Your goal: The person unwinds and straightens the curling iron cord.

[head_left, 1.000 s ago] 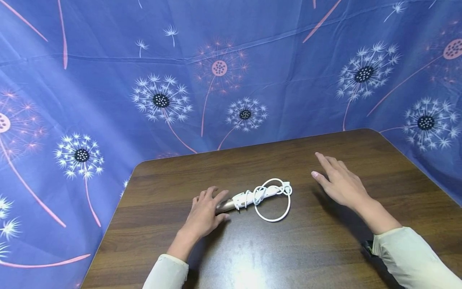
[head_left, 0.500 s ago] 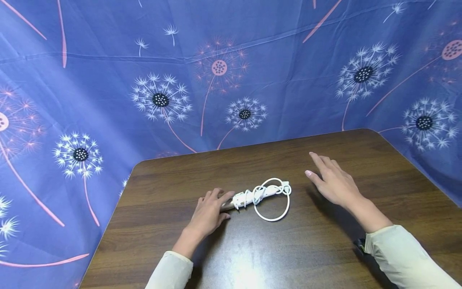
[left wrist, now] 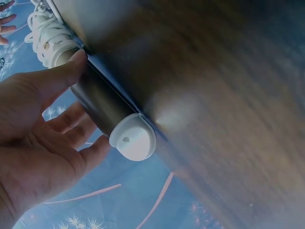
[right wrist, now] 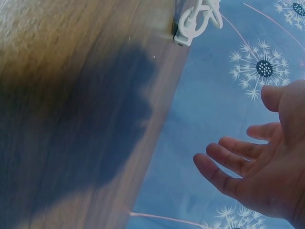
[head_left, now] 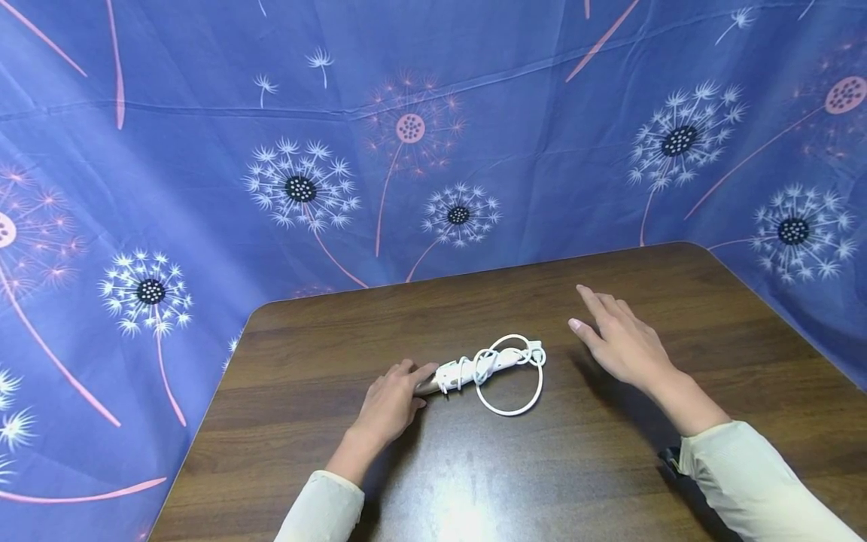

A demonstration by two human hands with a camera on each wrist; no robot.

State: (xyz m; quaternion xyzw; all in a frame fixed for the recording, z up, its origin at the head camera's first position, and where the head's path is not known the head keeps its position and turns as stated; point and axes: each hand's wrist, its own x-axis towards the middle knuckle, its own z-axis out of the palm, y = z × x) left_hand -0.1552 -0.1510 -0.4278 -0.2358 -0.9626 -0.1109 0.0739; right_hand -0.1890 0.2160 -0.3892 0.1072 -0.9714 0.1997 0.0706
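A curling iron (head_left: pixel 450 375) lies on the wooden table, its white handle pointing right and its bronze barrel (left wrist: pixel 102 98) left. White cord (head_left: pixel 509 413) winds round the handle and loops out beside it. My left hand (head_left: pixel 386 406) grips the barrel, thumb on one side and fingers on the other. A white cap (left wrist: pixel 136 138) ends the barrel in the left wrist view; the hand hides it in the head view. To the right of the plug (head_left: pixel 537 351), my right hand (head_left: pixel 626 342) hovers above the table, fingers extended, holding nothing.
The brown wooden table (head_left: pixel 528 467) spreads under both hands, with a glare patch near its front. A blue cloth with dandelion prints (head_left: pixel 406 45) hangs behind it and at its sides.
My left hand has slid right along the barrel toward the handle and its fingers have closed in. My right hand has drifted a little left. The curling iron stays almost in place.
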